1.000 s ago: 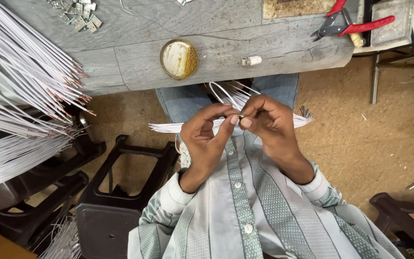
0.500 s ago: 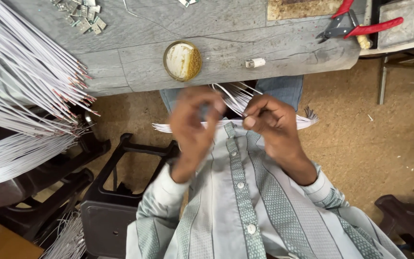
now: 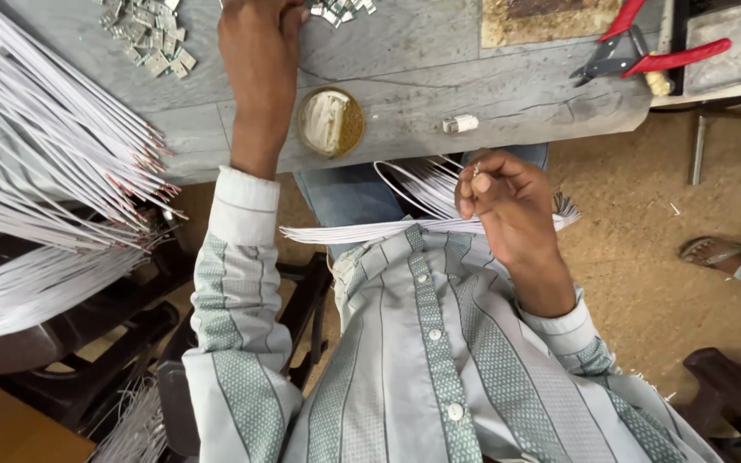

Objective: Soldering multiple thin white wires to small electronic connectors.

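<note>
— We've got the table [image 3: 439, 60] ahead, small tin [image 3: 330, 122] near its front edge, metal clips [image 3: 149, 39] far left on it.

— Pliers [image 3: 636, 50] far right; wire bundle [image 3: 388, 230] across our lap, more wires [image 3: 36, 163] fanning in from the left.

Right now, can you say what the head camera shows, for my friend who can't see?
A person's left hand reaches across a grey table toward small metal pieces, while the right hand pinches a thin white wire over the lap. Bundles of white wires lie at one side, red pliers at the other.
</note>
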